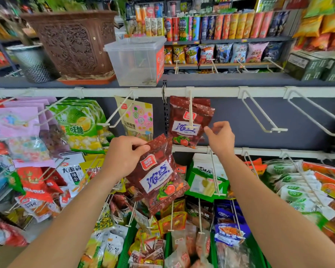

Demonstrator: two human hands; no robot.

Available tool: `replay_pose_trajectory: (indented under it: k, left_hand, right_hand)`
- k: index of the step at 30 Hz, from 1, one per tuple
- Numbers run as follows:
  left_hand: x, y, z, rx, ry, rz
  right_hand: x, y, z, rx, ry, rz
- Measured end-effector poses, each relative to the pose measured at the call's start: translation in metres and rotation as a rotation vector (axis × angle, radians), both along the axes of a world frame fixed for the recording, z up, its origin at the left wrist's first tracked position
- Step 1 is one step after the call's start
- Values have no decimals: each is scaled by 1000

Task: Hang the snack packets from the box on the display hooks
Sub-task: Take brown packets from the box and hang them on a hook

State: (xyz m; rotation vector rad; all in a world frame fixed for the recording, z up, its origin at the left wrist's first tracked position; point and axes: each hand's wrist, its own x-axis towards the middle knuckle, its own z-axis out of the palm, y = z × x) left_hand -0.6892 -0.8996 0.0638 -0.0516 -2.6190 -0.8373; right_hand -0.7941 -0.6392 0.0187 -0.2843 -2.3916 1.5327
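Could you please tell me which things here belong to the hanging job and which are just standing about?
Job: red snack packet in left hand; matching packets on the display hook; right hand beside them.
Bystanders: carved planter; crisp tubes; durian candy packets.

The red packet [157,175] near the middle and the hung packets [184,120] beyond it were glossy, crinkled plastic film. The hooks [278,129] to the right were smooth white wire, probably coated metal. The far box [135,60] was clear plastic; the carved pot [74,43] at far left looked matt.
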Motion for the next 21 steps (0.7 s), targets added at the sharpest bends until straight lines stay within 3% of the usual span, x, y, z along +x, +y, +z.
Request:
replay_pose_trajectory:
  k: [4, 10, 15, 21]
  left_hand:
    - [0, 3, 1, 6, -3, -10]
    - [-1, 13, 3, 7, -10, -22]
    - [-1, 12, 3, 90, -21, -18]
    - [-1, 6, 2, 155, -37, -24]
  right_hand:
    - [57, -2, -7, 15, 78, 105]
    - [97, -36, -8, -11, -14, 569]
    - [94, -55, -13, 47, 11, 477]
    - [85, -61, -19, -37, 36, 512]
